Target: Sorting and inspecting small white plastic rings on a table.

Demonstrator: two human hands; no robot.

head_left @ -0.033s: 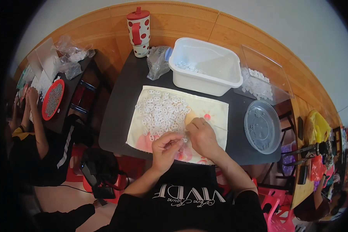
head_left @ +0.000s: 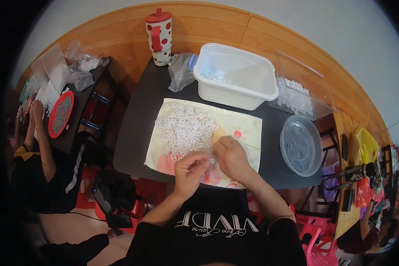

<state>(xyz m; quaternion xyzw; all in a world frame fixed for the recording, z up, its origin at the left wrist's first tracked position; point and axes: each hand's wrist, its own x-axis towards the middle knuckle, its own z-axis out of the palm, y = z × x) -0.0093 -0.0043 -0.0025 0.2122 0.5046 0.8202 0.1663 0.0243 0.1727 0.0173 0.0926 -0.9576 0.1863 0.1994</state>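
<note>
Both hands meet at the near edge of the cream cloth mat [head_left: 248,128]. The left hand [head_left: 189,170] pinches what seems a small white plastic ring [head_left: 211,160]; the right hand [head_left: 230,155] closes beside it. The heap of white rings [head_left: 184,128] lies just beyond on the dark surface [head_left: 137,124], nearer the left.

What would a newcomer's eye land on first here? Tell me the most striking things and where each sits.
First, the heap of small white plastic rings on the pale cloth mat at the middle of the black table, with the left hand and right hand pinching pieces at its near edge. Behind it stands a white rectangular plastic tub, and at the far edge a red-and-white spotted lidded tumbler.
</note>
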